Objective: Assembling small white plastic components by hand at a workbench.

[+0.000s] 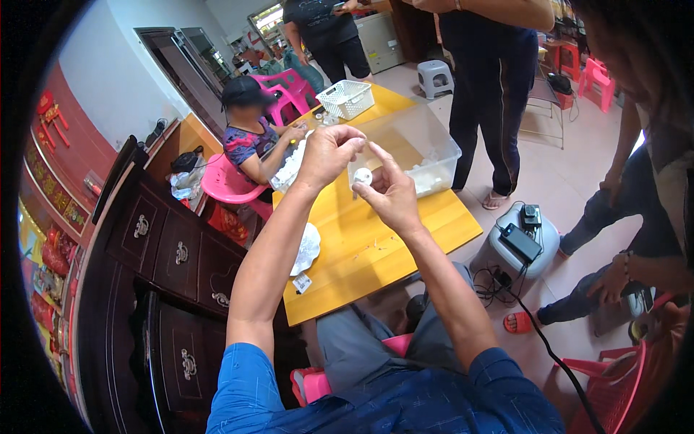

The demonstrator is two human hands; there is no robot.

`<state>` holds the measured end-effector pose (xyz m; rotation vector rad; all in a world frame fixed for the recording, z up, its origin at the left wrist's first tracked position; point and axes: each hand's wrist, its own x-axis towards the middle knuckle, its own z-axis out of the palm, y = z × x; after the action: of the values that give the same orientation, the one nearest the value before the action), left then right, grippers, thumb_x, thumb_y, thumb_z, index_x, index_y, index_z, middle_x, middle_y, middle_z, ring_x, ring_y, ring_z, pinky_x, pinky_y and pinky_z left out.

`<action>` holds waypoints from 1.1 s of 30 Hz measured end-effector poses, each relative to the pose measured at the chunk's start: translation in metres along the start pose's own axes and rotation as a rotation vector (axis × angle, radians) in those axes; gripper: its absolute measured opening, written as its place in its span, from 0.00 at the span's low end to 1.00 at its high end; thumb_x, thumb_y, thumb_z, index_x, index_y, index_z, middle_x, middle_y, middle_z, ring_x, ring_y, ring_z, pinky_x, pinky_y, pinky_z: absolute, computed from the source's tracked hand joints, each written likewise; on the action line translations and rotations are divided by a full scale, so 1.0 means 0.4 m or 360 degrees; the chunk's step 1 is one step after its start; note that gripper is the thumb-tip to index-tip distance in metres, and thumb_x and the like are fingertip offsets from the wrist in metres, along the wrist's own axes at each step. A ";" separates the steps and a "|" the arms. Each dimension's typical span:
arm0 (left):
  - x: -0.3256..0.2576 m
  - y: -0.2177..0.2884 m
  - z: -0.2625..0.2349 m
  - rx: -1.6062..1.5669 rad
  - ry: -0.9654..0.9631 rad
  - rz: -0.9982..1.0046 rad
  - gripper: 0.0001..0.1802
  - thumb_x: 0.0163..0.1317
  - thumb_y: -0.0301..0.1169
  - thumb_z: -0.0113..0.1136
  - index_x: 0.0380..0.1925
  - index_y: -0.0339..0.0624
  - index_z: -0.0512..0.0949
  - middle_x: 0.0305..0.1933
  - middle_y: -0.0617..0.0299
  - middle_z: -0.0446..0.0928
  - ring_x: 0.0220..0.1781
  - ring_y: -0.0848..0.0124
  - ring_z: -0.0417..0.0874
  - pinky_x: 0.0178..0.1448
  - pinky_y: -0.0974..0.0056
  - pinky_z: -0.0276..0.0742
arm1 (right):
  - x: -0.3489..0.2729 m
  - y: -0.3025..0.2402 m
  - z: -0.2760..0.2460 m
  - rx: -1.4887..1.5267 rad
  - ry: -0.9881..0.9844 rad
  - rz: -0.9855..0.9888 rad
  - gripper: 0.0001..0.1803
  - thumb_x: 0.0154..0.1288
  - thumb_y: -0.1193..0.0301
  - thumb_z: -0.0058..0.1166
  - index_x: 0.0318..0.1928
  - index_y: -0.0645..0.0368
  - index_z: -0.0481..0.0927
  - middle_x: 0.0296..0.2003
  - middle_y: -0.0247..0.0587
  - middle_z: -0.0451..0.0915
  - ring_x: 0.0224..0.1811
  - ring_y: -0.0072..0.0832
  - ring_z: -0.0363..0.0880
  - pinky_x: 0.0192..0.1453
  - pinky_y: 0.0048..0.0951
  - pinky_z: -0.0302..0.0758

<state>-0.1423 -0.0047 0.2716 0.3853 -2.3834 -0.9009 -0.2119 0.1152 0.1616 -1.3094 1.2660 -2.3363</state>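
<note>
My right hand (394, 194) holds a small white round plastic piece (363, 176) between thumb and fingers, its index finger stretched up. Beside it, my left hand (329, 155) is closed in a pinch, fingertips close to that index finger. Anything in the pinch is too small to make out. Both hands are raised above the yellow table (340, 278). Just beyond them stands a clear plastic bin (437, 155) with whitish pieces low inside. A white scalloped plate (307, 249) lies near the table's left edge, with a small printed label (302, 283) by it.
Across the table's left side a person (249, 141) in a dark cap works over white pieces. A white basket (345, 99) stands at the far end. Dark drawers (173, 249) border my left. On my right, a grey stool (517, 246) carries black devices and cables; several people are around.
</note>
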 end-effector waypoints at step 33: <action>-0.109 0.080 0.019 0.0571 -0.0057 0.0393 0.07 0.58 0.29 0.63 0.33 0.40 0.86 0.31 0.52 0.84 0.31 0.59 0.87 0.38 0.60 0.81 | -0.013 0.025 -0.034 0.0302 0.0183 0.0164 0.22 0.62 0.76 0.66 0.54 0.62 0.73 0.33 0.35 0.83 0.35 0.16 0.82 0.38 0.19 0.78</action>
<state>-0.1142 0.0420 0.2712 0.2020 -2.5561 -0.3716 -0.2217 0.1197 0.1476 -1.0405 1.0824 -2.4195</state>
